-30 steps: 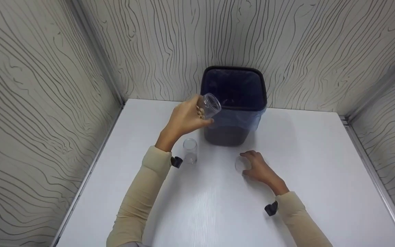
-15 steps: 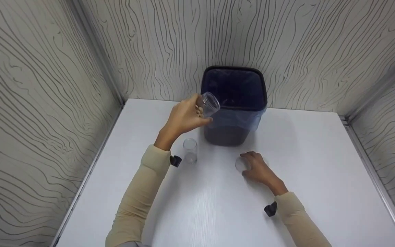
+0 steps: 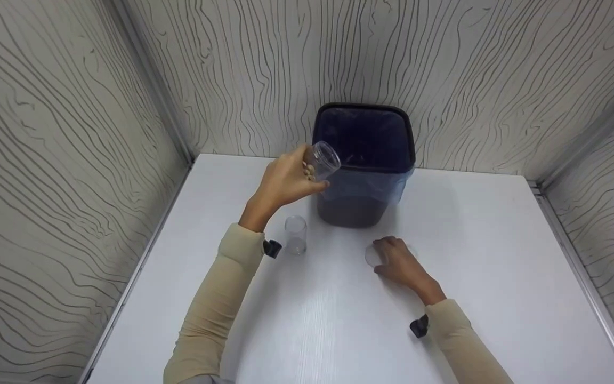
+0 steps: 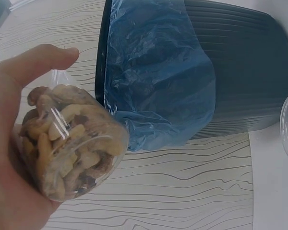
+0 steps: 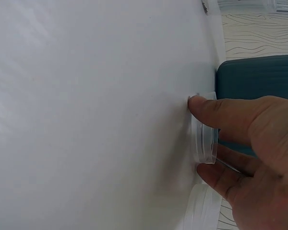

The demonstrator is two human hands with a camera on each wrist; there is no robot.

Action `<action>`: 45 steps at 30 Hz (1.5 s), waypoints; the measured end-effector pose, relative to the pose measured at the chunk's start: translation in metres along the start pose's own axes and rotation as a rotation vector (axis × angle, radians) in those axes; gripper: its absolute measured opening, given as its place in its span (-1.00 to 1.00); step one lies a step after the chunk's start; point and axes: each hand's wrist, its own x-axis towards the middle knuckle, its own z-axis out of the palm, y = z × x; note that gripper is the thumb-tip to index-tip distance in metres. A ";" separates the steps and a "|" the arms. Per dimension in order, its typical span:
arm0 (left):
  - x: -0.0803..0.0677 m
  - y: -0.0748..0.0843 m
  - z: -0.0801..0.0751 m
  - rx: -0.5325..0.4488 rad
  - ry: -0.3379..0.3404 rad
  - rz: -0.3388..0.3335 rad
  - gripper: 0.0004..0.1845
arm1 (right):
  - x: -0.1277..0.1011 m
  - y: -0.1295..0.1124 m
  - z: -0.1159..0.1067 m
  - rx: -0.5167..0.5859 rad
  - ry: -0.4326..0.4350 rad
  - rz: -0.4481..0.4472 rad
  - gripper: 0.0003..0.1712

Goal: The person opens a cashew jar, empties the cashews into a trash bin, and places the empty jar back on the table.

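Observation:
My left hand (image 3: 284, 180) grips a clear plastic jar (image 3: 324, 161), tilted with its mouth toward the bin (image 3: 407, 154) and overlapping the near left rim in the head view. Mixed nuts (image 4: 74, 139), cashews among them, lie in the jar's lower part in the left wrist view. Down on the table, my right hand (image 3: 400, 262) pinches a clear round lid (image 5: 206, 136) by its edge, between thumb and fingers. Right beside that one lies a second clear lid (image 5: 201, 209), partly behind the hand in the head view.
Another clear jar (image 3: 296, 234) stands on the white table (image 3: 307, 320), left of the bin's foot. A blue liner (image 4: 158, 72) hangs over the bin's rim. Wood-patterned panels (image 3: 253, 69) close off the back and both sides.
My left hand and its jar have drifted slightly left and up, with the tilt kept. The right hand has shifted a little left at the lid.

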 end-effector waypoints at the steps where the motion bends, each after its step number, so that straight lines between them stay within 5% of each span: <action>1: 0.000 0.000 0.000 -0.001 -0.001 -0.003 -0.45 | 0.000 0.000 0.000 -0.005 0.001 -0.002 -0.26; 19: 0.005 -0.003 -0.002 0.007 -0.014 -0.012 -0.37 | -0.003 0.000 0.002 -0.020 0.029 -0.008 -0.26; 33: 0.009 -0.003 -0.004 0.039 -0.022 -0.020 -0.42 | -0.001 -0.001 0.000 -0.039 0.092 -0.068 -0.49; 45: 0.013 -0.006 -0.006 0.025 -0.023 -0.017 -0.47 | 0.005 -0.013 -0.017 0.029 0.127 0.024 -0.55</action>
